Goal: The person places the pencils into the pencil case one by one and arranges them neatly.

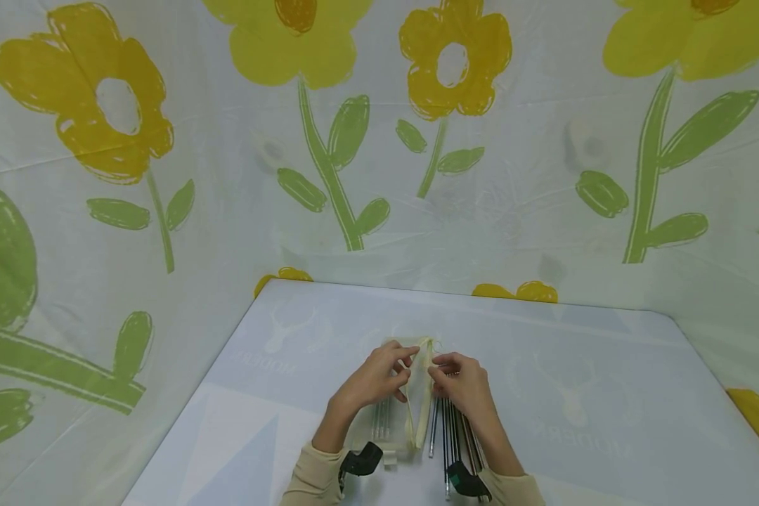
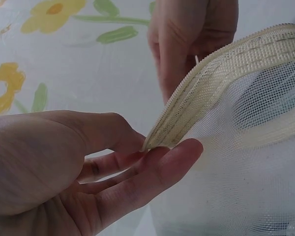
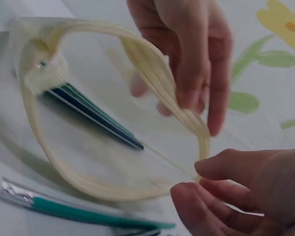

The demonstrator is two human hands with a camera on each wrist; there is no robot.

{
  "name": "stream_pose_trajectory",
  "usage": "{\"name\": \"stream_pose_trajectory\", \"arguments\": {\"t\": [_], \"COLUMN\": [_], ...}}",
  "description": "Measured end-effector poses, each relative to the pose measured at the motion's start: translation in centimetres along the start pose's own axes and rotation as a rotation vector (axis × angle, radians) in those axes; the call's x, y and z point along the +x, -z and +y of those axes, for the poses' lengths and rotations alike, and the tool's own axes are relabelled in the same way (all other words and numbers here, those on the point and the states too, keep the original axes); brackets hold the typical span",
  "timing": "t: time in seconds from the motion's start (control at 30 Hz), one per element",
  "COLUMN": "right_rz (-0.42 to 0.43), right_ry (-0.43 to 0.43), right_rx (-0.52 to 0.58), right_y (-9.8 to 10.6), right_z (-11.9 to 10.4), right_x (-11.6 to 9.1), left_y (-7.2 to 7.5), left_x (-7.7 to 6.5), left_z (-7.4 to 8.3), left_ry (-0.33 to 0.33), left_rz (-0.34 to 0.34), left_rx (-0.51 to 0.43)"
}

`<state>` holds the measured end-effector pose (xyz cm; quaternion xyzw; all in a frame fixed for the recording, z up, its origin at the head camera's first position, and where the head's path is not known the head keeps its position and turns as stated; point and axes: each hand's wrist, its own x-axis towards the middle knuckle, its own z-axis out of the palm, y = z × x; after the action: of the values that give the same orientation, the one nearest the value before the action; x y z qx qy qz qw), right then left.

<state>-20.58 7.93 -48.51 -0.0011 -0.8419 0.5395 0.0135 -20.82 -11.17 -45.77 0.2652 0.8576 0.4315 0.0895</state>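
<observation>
A cream mesh zipper pouch (image 1: pixel 424 414) stands with its mouth spread between both hands. In the left wrist view my left hand (image 2: pixel 88 167) pinches the zipper edge (image 2: pixel 206 69) between thumb and fingers. My right hand (image 3: pixel 236 189) pinches the rim of the pouch mouth at a nearby spot, seen in the right wrist view. Inside the mouth, several slim dark and teal sticks (image 3: pixel 96 118), perhaps pens, show next to a pale bunched piece (image 3: pixel 46 73). Clear slim sticks (image 1: pixel 381 422) appear on the pouch's left side in the head view.
Several long dark sticks (image 1: pixel 448 450) lie on the white table (image 1: pixel 575 365) beneath the right forearm. A teal-and-clear stick (image 3: pixel 78 210) lies outside the pouch. Behind the table hangs a flower-printed curtain (image 1: pixel 512 211).
</observation>
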Motion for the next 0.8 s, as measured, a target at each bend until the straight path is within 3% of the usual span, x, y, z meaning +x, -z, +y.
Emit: {"name": "stream_pose_trajectory", "arguments": {"t": [0.37, 0.8], "right_rz": [-0.031, -0.007], "right_ry": [-0.082, -0.121], "right_rx": [-0.386, -0.529], "right_y": [2.9, 3.0], "right_z": [0.6, 1.0], "right_x": [-0.5, -0.9], "left_y": [0.3, 0.4], "left_x": [-0.2, -0.2], "left_z": [0.1, 0.1], "left_ry": [0.006, 0.01], "left_rz": [-0.003, -0.005], "left_rx": [-0.035, -0.042]}}
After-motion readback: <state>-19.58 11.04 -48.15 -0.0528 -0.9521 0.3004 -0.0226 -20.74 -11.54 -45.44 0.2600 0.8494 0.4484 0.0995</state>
